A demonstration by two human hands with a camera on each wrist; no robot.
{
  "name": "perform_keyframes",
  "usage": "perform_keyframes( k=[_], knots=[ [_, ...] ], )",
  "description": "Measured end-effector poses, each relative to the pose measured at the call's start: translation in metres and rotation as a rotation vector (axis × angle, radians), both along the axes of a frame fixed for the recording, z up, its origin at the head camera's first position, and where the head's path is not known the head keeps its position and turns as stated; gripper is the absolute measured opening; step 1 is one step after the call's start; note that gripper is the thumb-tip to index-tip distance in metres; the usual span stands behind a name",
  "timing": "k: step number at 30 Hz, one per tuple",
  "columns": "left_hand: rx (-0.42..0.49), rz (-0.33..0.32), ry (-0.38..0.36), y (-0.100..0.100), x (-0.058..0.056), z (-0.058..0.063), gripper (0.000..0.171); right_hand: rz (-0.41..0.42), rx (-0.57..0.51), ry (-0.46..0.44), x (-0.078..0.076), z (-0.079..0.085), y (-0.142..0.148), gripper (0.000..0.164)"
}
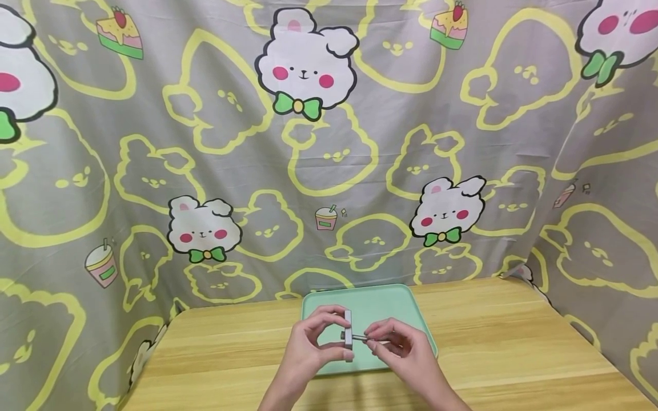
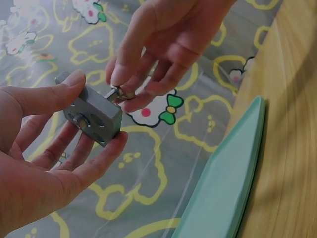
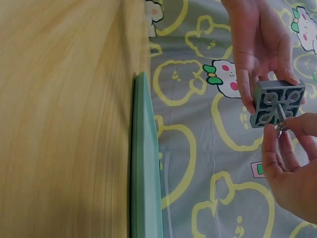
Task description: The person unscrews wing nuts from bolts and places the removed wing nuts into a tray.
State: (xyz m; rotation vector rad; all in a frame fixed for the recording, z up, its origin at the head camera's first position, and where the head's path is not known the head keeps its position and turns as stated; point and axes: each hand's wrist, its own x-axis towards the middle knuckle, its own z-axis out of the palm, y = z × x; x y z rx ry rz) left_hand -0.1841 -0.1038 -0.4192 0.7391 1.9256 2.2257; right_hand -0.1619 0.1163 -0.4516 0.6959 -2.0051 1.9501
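My left hand [image 1: 311, 339] grips a grey square block [image 2: 94, 114] by its edges, thumb on one side and fingertips on the other. The block has round holes near its corners, and its ribbed back [image 3: 277, 96] shows in the right wrist view. A metal bolt [image 3: 281, 113] runs through its middle, its head [image 2: 80, 120] on the side towards my left palm. At the bolt's far end, my right hand [image 1: 401, 342] pinches a small shiny metal piece [image 2: 125, 93] between thumb and fingers. Fingertips partly hide that piece.
Beneath both hands lies a light green tray [image 1: 370, 302] on a wood-grain table [image 1: 226, 342]. A grey curtain [image 1: 319, 171] with bear-face prints hangs behind the table and along both sides.
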Motion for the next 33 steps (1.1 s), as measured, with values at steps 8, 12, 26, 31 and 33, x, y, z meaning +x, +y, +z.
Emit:
perform_keyframes(
  k=[8,12,26,31,33],
  knots=[
    [0.022,-0.002,0.005,-0.002,-0.001,0.002,0.044,-0.141,0.142,0.470,-0.004,-0.004,-0.004,0.036],
    [0.031,-0.006,-0.009,-0.003,-0.001,0.003,0.044,-0.201,0.185,0.771,-0.009,-0.004,-0.006,0.019],
    [0.032,-0.002,-0.030,-0.005,0.000,0.003,0.043,-0.230,0.201,0.905,-0.006,0.006,-0.011,0.011],
    [0.032,-0.006,-0.022,-0.005,-0.001,0.002,0.043,-0.210,0.182,0.776,-0.004,0.005,-0.009,0.017],
    [0.032,-0.008,-0.016,-0.005,-0.001,0.002,0.044,-0.174,0.164,0.686,-0.003,0.001,-0.008,0.032]
  ],
)
